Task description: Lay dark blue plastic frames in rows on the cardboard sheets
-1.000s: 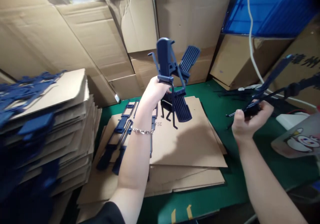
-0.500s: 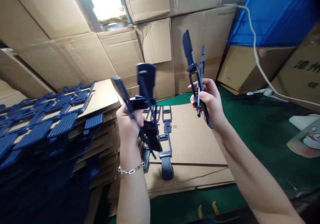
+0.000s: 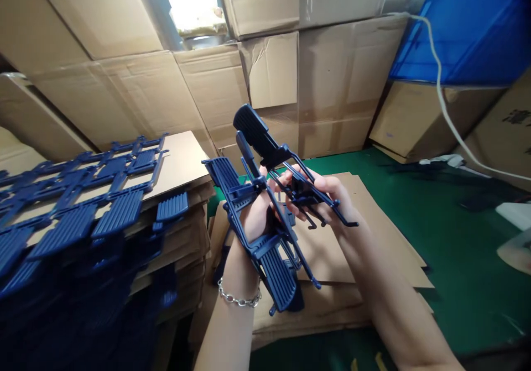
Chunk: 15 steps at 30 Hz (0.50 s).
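Note:
My left hand (image 3: 258,216) is wrapped round dark blue slatted plastic frames (image 3: 277,277), which spread out on both sides of it and hide part of the fingers. In my right hand (image 3: 332,194) is another dark blue frame (image 3: 255,127), its ribbed panel pointing up and left and its thin hooked legs pointing down and right. Both hands are close together, and the parts they hold overlap over a flat cardboard stack (image 3: 332,255). More blue parts lie on that cardboard, largely hidden behind my left hand.
At the left, similar blue frames (image 3: 118,213) lie in rows on a tall layered cardboard stack (image 3: 182,155). Cardboard boxes (image 3: 348,78) form a wall behind. A white cable (image 3: 442,94) hangs at the right, over the green surface (image 3: 448,238).
My right hand has moved left and down with its frame, toward my left hand. My left hand has shifted right, and its frames have turned. The view has shifted slightly.

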{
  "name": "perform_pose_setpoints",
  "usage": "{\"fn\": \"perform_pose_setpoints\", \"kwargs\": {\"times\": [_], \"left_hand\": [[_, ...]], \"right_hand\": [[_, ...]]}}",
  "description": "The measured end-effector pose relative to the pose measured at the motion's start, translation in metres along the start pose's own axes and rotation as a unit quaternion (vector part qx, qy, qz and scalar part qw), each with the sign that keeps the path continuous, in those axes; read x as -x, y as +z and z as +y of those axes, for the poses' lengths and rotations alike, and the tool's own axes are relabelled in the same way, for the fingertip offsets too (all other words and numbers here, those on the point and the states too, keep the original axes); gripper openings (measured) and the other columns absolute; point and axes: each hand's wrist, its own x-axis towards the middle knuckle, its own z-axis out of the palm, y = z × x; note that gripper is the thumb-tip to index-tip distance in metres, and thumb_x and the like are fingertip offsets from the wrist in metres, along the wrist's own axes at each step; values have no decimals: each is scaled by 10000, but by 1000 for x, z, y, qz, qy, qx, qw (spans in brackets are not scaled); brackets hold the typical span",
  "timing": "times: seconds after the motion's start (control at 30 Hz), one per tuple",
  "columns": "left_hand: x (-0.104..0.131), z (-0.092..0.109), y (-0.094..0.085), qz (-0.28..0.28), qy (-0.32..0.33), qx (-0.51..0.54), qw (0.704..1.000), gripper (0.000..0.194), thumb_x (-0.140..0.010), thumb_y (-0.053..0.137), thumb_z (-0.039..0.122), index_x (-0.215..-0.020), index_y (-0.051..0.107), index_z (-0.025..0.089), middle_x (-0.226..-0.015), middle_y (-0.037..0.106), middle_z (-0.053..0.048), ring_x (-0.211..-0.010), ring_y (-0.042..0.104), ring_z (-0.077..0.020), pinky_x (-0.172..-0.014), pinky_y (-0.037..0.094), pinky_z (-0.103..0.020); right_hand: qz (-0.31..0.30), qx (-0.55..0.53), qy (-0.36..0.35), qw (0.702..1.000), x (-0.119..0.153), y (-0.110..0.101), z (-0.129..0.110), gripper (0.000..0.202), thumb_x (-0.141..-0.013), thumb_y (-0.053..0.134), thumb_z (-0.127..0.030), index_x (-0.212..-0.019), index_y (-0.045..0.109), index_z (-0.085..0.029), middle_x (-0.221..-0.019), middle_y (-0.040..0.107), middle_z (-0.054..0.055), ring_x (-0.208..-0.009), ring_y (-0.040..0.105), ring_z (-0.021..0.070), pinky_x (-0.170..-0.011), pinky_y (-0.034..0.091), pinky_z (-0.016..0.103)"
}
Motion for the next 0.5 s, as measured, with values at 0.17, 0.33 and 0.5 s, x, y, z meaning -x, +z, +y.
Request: {"fn": "perform_pose_setpoints", "kwargs": {"times": [0.17,0.33,0.5], "left_hand": [[-4,-2,-18,-16,-4,7,1000,366,-695,640,470,-933,542,209,-554,471,58,-341,350,-12,-315,275,-133],[-7,-3,-25,11,-8,-51,999,354,-733,571,507,-637,487,176,-421,349,46,-369,373,-60,-357,329,-192],[-10,-2,-25,69,118,-141,981,196,-710,621,387,-784,585,209,-763,586,-11,-770,573,-126,-640,491,-196]], "right_hand": [[23,-3,79,997,-1,11,1,384,-690,554,-388,-978,439,-161,-838,573,40,-617,565,129,-543,475,259],[24,47,99,994,0,23,0,348,-749,585,-358,-994,407,-185,-909,571,45,-720,586,126,-649,496,273],[39,296,50,953,8,42,-12,404,-789,558,-336,-1142,405,-212,-1212,441,68,-1049,485,163,-874,443,339]]}}
